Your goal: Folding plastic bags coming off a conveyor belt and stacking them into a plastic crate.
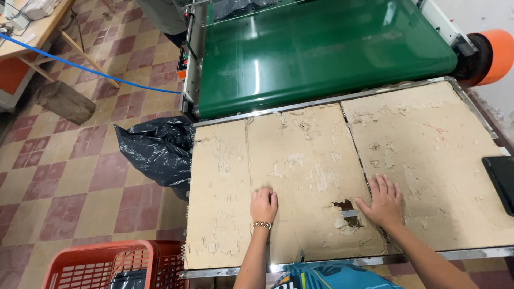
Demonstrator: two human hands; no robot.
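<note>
Cardboard sheet (316, 171) lay on table; left hand (264, 204) curled, right hand (383, 202) spread flat, torn hole (347, 206) at nine o'clock of it.

checkered tile floor (80, 176), wooden table (37, 32), pale wall (482, 16).

head camera, looking steeply down, close over cardboard-covered table (321, 160)

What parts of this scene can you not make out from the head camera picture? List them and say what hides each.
- Dark flat thing: cut off by the right edge.
- Red crate: bottom edge cuts it; contents unclear.
- Table top under the cardboard: covered, except at the hole.
- Palms of left hand and right hand: face down.
</note>
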